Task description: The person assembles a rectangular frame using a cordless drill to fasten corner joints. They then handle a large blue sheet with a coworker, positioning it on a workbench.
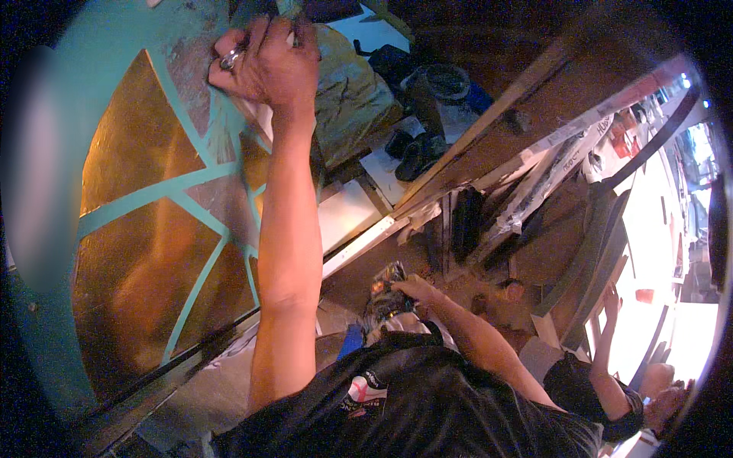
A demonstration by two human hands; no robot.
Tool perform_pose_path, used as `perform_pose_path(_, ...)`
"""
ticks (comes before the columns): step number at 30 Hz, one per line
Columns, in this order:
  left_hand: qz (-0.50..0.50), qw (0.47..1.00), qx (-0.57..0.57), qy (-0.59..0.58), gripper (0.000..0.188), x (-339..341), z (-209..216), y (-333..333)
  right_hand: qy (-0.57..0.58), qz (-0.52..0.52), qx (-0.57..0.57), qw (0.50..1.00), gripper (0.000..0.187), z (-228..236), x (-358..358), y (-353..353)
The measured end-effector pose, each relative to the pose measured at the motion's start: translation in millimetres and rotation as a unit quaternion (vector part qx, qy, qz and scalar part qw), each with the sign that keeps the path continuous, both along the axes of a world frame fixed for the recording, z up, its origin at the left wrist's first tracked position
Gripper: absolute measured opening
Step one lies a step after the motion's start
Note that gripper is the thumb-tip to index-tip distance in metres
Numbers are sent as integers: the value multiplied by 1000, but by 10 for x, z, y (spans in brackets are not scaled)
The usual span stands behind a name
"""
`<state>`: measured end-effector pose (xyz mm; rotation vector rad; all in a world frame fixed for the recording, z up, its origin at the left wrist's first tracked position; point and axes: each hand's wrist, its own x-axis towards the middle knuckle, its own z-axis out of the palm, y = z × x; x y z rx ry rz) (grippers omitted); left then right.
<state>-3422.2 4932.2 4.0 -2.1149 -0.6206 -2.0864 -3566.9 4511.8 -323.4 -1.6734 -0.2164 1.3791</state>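
My left hand is stretched out over a teal and gold panel, its fingers curled and a ring on one of them. A pale edge of something shows under the hand; its kind is hidden. Gold shapes on the panel are parted by teal bands, and a brushed teal patch lies just below the hand. Close to my body, my right hand is closed around a dark, shiny, mottled thing with gold glints, whose kind I cannot make out.
A crumpled yellowish sheet lies right of my left forearm, near a clear round container and dark items. A long wooden beam runs diagonally. Wrapped lengths lean at right. Another person is at lower right.
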Motion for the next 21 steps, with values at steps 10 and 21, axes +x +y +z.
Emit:
perform_pose_path(10, -108, 993, -51, 25, 22, 65, 45, 72, -113, -242, 238, 934, 66, 967, 1483, 1712)
perform_pose_path(21, -35, 997, 16, 59, 15, -58, 142, -1040, -374, -19, 20, 927, 50, 300, 194, -225)
